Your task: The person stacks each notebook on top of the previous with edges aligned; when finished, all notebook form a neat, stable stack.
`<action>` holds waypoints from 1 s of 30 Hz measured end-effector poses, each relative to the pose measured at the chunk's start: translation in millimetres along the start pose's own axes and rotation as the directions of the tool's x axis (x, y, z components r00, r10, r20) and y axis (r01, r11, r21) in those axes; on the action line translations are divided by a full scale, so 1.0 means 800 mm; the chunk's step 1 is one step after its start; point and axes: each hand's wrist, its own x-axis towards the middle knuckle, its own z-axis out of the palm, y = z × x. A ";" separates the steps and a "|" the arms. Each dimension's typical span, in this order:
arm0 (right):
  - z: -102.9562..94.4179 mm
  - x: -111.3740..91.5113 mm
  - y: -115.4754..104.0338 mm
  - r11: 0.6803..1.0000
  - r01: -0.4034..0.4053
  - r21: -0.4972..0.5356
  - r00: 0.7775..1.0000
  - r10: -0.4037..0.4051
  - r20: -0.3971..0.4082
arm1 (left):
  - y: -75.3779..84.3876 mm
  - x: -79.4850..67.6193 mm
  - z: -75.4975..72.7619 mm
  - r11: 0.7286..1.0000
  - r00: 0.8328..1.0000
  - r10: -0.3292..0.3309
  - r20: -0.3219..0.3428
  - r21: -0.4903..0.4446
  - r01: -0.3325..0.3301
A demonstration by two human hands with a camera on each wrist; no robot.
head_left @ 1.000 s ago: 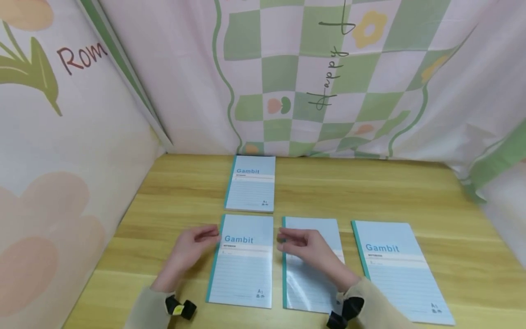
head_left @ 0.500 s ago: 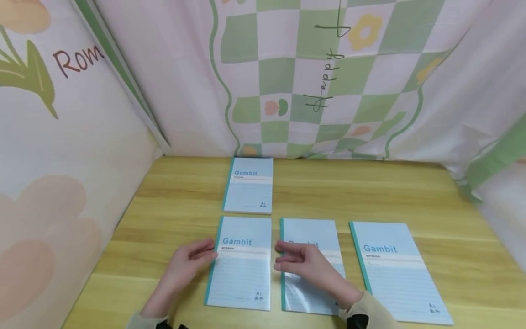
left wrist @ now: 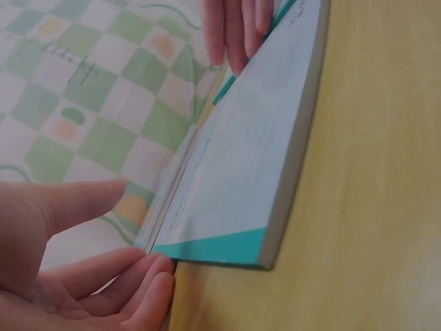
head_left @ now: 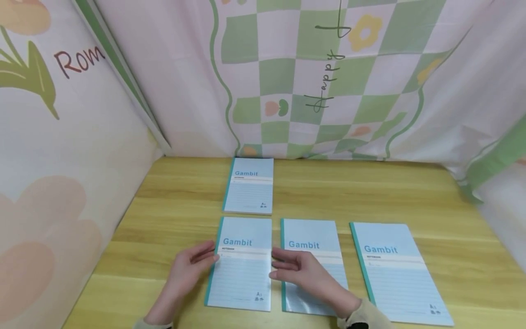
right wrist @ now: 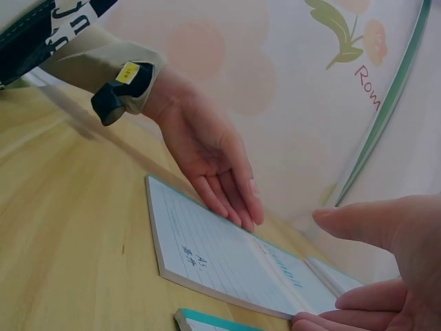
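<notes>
A pale blue "Gambit" notebook (head_left: 242, 283) with a teal spine lies flat between my two hands. The left hand (head_left: 186, 269) is at its spine, fingers extended; in the left wrist view its fingertips (left wrist: 162, 265) meet the spine's corner. At the opposite long edge is the right hand (head_left: 306, 274), fingers nearly straight and thumb apart, partly over a second notebook (head_left: 310, 235). The right wrist view has the right hand's fingertips (right wrist: 320, 321) close by the notebook's edge; contact is hard to tell. Neither hand grips anything.
Directly behind lies a similar notebook (head_left: 250, 192), near the curtain (head_left: 279, 73). Another notebook (head_left: 398, 274) lies at the right, its spine towards the left. All rest on a wooden table (head_left: 353, 192), with a printed cloth (head_left: 82, 151) rising along its left side.
Both hands have come slightly towards the front edge. The right hand has also shifted left, nearer the notebook's edge. The notebooks lie as before; the head view has shifted a little.
</notes>
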 end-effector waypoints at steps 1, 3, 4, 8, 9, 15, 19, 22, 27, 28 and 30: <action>0.001 0.000 -0.001 1.000 -0.001 0.000 1.000 0.001 0.000 | 0.000 -0.001 0.001 1.000 1.000 -0.001 -0.007 -0.006 0.001; 0.001 -0.001 -0.002 1.000 -0.009 0.010 1.000 0.009 -0.001 | 0.000 -0.003 0.003 1.000 1.000 -0.003 -0.021 -0.017 0.003; 0.002 -0.001 -0.002 1.000 -0.012 0.013 1.000 0.012 -0.001 | 0.001 -0.003 0.004 1.000 1.000 -0.007 -0.027 -0.023 0.006; 0.002 -0.002 -0.002 1.000 -0.020 0.014 1.000 0.020 -0.003 | 0.001 -0.002 0.004 0.999 0.999 -0.010 -0.048 -0.046 0.008; 0.002 -0.002 -0.002 1.000 -0.020 0.012 1.000 0.020 -0.004 | 0.001 0.000 0.004 0.999 0.999 -0.012 -0.050 -0.046 0.009; 0.001 -0.002 -0.001 0.999 -0.025 0.020 1.000 0.025 0.000 | -0.001 0.012 0.000 0.994 0.997 -0.073 -0.010 -0.081 0.072; -0.001 -0.003 -0.001 0.999 -0.031 0.030 1.000 0.030 0.005 | -0.003 0.016 -0.002 0.993 0.994 -0.091 0.061 -0.074 0.096; -0.002 -0.004 0.000 0.999 -0.026 0.037 1.000 0.026 0.011 | -0.005 0.017 -0.006 0.991 0.978 -0.084 0.190 -0.083 0.101; -0.003 -0.004 0.000 0.998 -0.023 0.051 0.999 0.021 0.028 | -0.008 0.014 -0.016 0.983 0.906 -0.100 0.412 -0.098 0.153; -0.002 -0.004 0.001 0.998 -0.021 0.051 0.999 0.020 0.029 | -0.008 0.012 -0.018 0.982 0.895 -0.103 0.433 -0.100 0.161; -0.001 -0.003 0.001 0.998 -0.021 0.051 0.999 0.019 0.030 | -0.008 0.010 -0.021 0.979 0.886 -0.106 0.452 -0.107 0.172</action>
